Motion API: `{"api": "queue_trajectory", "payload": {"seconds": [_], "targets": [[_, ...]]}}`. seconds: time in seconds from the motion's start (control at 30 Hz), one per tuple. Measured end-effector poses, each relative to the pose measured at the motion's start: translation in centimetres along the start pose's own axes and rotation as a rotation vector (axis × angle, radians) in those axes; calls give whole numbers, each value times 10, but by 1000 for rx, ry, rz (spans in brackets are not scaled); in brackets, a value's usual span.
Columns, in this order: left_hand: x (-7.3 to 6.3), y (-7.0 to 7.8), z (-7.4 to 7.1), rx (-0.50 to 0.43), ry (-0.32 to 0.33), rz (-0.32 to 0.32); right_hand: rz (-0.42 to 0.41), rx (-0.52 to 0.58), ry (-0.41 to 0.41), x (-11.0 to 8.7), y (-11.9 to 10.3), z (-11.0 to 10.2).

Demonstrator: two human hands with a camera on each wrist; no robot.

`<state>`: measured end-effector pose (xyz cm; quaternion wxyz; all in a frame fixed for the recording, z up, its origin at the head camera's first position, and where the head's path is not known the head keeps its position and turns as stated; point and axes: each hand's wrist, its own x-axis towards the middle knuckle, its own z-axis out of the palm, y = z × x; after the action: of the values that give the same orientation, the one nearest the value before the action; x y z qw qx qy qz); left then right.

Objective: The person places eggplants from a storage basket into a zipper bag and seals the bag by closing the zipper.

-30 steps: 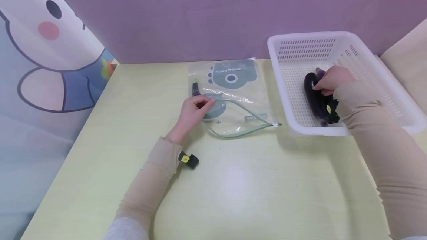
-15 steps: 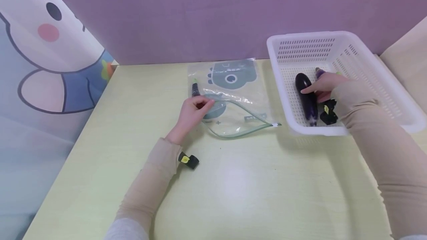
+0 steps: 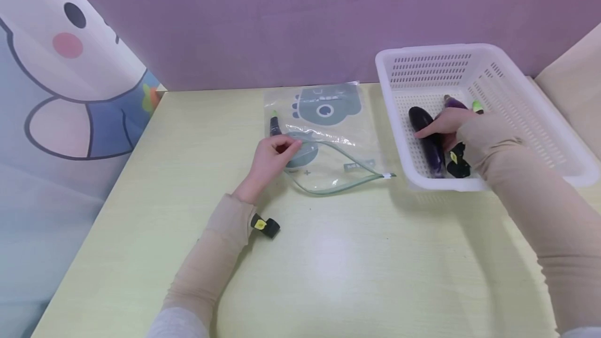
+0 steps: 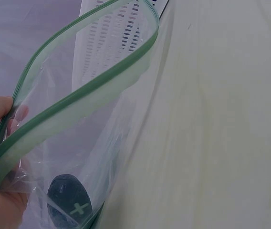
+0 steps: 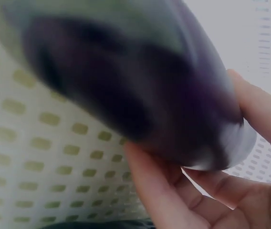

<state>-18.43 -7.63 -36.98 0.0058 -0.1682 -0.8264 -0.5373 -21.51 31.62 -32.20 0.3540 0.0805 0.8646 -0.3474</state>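
My left hand [image 3: 271, 159] pinches the green-edged rim of a clear zip bag [image 3: 328, 191], whose mouth gapes in the left wrist view. A dark eggplant with a green tip [image 3: 274, 127] lies in the bag, partly behind my left hand; its rounded dark end [image 4: 67, 200] shows through the plastic in the left wrist view. At right, my right hand [image 3: 448, 123] is inside the white basket [image 3: 393, 113], gripping a long dark purple eggplant [image 3: 433, 156] between thumb and fingers. In the right wrist view that eggplant [image 5: 173, 95] appears tilted, close over the slotted basket floor.
Beyond my right hand, another purple eggplant [image 3: 454, 102] and a bright green tip [image 3: 477, 106] show in the basket. Black wrist cameras [image 3: 266, 226] hang at both sleeves. A purple wall [image 3: 263, 25] backs the pale table [image 3: 328, 270].
My right hand has shifted left with the long eggplant, toward the basket's left wall, uncovering the green tip behind. My left hand and the bag stay put.
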Motion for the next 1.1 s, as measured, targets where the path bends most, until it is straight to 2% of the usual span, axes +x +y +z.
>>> {"api": "queue_trajectory", "payload": {"seconds": [0.13,0.27,0.43,0.6,0.67,0.77,1.1], "targets": [[0,0,0,-2,2,5,7,-19,52,-6,-5,4],[-1,1,0,-4,0,-2,-8,19,92,-5,-6,6],[-1,2,0,-1,1,-11,-29,85,180,-5,-6,6],[-1,2,0,0,-1,-12,-33,56,227,-5,-6,3],[0,2,1,-3,0,-8,-36,83,205,-7,-6,1],[1,1,2,-6,-2,-3,-37,190,145,-8,-6,-3],[-1,1,1,12,-4,-4,-108,645,-11,-3,-9,-10]]}}
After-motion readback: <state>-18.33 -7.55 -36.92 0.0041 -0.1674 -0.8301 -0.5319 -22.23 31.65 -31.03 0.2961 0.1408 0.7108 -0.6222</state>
